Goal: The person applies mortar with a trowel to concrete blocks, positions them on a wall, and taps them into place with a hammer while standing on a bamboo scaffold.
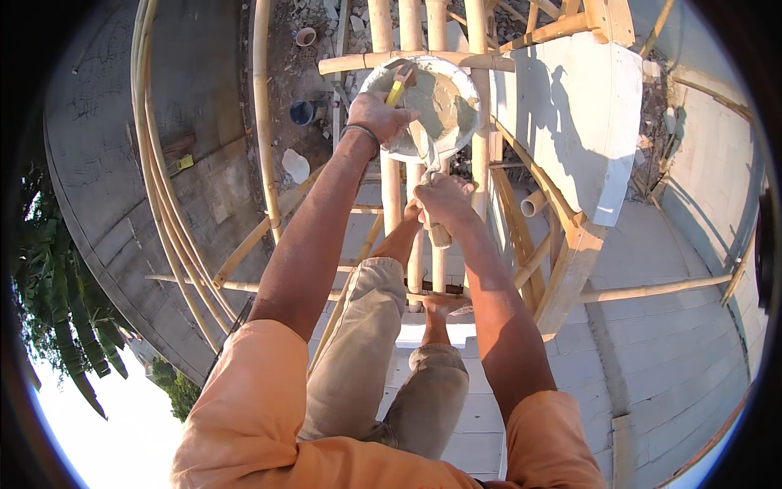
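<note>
Bucket (463, 134): white, round, on bamboo poles (392, 191), grey mortar (446, 102) inside. Your left hand (380, 116): grip closed around a yellow-handled tool (397, 88), at the bucket's left rim. Your right hand (445, 200): grip closed around a smeared trowel (424, 145), blade at the near rim.

Trowel handle (441, 237) partly behind right grip (446, 200)

An orange shirt (350, 466) has loose short sleeves (244, 391) ending near the elbows. Beige, creased trousers (356, 342) stop below the knees, above a bare foot (446, 304). A thin dark band (368, 133) circles the left wrist; the left hand (380, 116) and right hand (445, 200) are bare.
</note>
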The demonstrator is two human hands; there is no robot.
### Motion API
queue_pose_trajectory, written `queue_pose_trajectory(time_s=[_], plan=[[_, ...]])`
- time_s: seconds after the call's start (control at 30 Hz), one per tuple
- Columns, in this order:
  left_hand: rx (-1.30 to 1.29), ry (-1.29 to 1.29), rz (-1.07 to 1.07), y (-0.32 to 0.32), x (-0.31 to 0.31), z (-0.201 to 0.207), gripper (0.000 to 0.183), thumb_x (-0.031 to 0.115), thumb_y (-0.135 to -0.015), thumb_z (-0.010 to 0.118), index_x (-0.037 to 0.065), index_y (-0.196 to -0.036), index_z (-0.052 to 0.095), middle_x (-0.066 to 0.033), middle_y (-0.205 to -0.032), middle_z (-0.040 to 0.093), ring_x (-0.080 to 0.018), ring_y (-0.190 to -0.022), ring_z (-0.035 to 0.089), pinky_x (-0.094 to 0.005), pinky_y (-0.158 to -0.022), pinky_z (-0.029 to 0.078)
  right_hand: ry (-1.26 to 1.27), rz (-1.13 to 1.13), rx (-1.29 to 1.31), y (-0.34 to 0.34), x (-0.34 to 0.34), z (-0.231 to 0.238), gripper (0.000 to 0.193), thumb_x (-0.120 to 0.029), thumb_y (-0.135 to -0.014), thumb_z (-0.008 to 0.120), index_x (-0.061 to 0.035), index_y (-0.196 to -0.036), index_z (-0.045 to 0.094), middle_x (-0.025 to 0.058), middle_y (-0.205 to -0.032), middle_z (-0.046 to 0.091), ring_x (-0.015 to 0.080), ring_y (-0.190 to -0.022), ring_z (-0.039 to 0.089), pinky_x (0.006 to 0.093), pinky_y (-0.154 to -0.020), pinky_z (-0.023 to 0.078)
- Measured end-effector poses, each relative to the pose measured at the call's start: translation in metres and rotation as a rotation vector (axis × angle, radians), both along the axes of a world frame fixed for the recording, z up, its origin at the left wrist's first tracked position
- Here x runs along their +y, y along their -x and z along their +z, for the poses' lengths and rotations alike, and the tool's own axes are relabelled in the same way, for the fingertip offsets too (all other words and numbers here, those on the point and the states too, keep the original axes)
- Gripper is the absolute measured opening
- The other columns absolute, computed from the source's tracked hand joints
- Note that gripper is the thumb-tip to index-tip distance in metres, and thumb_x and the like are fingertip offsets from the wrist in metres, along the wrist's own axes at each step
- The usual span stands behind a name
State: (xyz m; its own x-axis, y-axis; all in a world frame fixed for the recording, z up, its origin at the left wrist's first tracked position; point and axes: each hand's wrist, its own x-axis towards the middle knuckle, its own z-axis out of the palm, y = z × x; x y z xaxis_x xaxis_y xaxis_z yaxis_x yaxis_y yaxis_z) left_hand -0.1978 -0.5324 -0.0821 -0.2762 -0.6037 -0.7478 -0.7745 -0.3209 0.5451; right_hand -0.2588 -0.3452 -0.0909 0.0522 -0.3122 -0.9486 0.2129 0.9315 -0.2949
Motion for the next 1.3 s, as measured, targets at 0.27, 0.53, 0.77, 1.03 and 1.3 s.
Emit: queue_pose_trajectory(time_s=[0.27, 0.53, 0.77, 1.03, 1.3], plan=[[-0.183, 0.019, -0.027, 0.027, 0.005, 0.003, 0.021, 0.019, -0.072, 0.083, 0.003, -0.073, 0.069, -0.0049, -0.06, 0.066, -0.0136, -0.054, 0.064, -0.0294, -0.058, 0.052, 1.152, 0.921, 0.533, 0.033, 0.025, 0.053, 0.028, -0.022, -0.078, 0.057, 0.0056, -0.081, 0.064, 0.0208, -0.074, 0.067, 0.0314, -0.073, 0.069, 0.0399, -0.068, 0.054], [-0.145, 0.022, 0.046, 0.019, -0.005, 0.009, 0.019, 0.013, -0.076, 0.079, 0.004, -0.067, 0.065, -0.0026, -0.053, 0.058, -0.0099, -0.041, 0.05, -0.0271, -0.039, 0.037, 0.019, 0.101, -0.03, 0.074, 0.034, 0.181, 0.023, -0.026, -0.092, 0.062, -0.0027, -0.094, 0.061, 0.011, -0.079, 0.062, 0.0169, -0.061, 0.063, 0.0327, -0.055, 0.052], [-0.085, 0.039, -0.062, 0.015, 0.002, 0.007, 0.02, 0.017, -0.079, 0.077, 0.004, -0.07, 0.065, -0.0026, -0.056, 0.059, -0.0087, -0.043, 0.051, -0.0253, -0.04, 0.038, 0.1, -0.565, -0.14, 0.084, 0.028, 0.067, 0.038, -0.037, -0.097, 0.056, -0.001, -0.111, 0.059, 0.0056, -0.076, 0.061, 0.0143, -0.054, 0.058, 0.0277, -0.052, 0.051], [0.091, -0.047, 0.131, 0.011, 0.011, 0.004, 0.019, 0.016, -0.08, 0.076, 0.002, -0.076, 0.064, -0.0031, -0.058, 0.059, -0.0085, -0.043, 0.051, -0.0244, -0.038, 0.038, 0.273, -1.252, -1.325, 0.014, 0.049, -0.007, 0.047, -0.037, -0.103, 0.04, 0.0048, -0.119, 0.051, 0.0045, -0.073, 0.054, 0.0137, -0.052, 0.053, 0.0265, -0.044, 0.048], [0.052, -0.012, 0.048, 0.003, -0.007, 0.013, 0.019, 0.016, -0.079, 0.077, 0.002, -0.078, 0.063, -0.0031, -0.058, 0.059, -0.0087, -0.043, 0.051, -0.0243, -0.037, 0.037, 0.456, -1.298, -1.506, -0.023, 0.092, 0.092, 0.057, -0.039, -0.103, 0.038, 0.0135, -0.121, 0.05, 0.0054, -0.072, 0.051, 0.013, -0.057, 0.054, 0.0273, -0.045, 0.049]])
